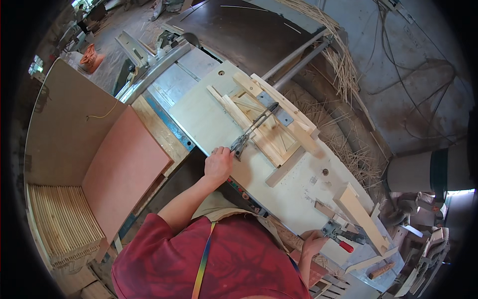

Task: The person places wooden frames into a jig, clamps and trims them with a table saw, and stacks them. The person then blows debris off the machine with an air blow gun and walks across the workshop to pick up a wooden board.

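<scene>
My left hand (pixel 219 166) grips the handle end of a metal toggle clamp (pixel 239 144). Its long arm reaches across small wooden strips (pixel 265 127) assembled as a rectangular frame, towards a metal plate (pixel 285 119) on a wooden bar (pixel 298 138). All of this sits on a pale plywood board (pixel 198 110) bearing further wooden blocks. My right hand (pixel 313 242) rests at the board's near edge, beside a second toggle clamp (pixel 332 228) with a red handle (pixel 346 246). Its fingers are partly hidden, so whether it holds anything is unclear.
A long wooden block (pixel 360 220) stands near the second clamp. Left of me are a reddish panel (pixel 127 168) and a stack of thin wooden strips (pixel 65 220). Behind the board lie a dark tabletop (pixel 242 33), metal rails (pixel 298 61) and heaped offcut slivers (pixel 341 67).
</scene>
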Demonstrator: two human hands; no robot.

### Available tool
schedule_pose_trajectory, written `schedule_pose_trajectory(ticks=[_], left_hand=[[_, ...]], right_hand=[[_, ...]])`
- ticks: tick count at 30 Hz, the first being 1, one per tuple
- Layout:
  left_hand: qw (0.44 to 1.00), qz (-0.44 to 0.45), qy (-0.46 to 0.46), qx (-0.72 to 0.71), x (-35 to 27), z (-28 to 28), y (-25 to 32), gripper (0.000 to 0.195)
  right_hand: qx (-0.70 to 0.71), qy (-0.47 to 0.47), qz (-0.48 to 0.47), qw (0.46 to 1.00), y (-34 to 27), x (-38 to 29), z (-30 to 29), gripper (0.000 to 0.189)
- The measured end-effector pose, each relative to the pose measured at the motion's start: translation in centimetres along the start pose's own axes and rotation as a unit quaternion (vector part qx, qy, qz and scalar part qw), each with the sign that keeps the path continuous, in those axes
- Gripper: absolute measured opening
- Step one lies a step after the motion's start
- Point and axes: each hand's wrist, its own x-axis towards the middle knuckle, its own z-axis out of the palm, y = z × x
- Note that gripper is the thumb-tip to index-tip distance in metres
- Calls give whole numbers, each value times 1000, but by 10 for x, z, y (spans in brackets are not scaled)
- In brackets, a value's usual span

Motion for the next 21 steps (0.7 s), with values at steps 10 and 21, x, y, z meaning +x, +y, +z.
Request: schedule_pose_trajectory(ticks=[10, 21], left_hand=[[821, -284, -311, -385, 41, -55, -13, 39], [523, -483, -334, -618, 58, -148, 24, 50]], right_hand=[[192, -405, -289, 846, -195, 8, -196, 36], [4, -257, -494, 831, -426, 254, -196, 36]])
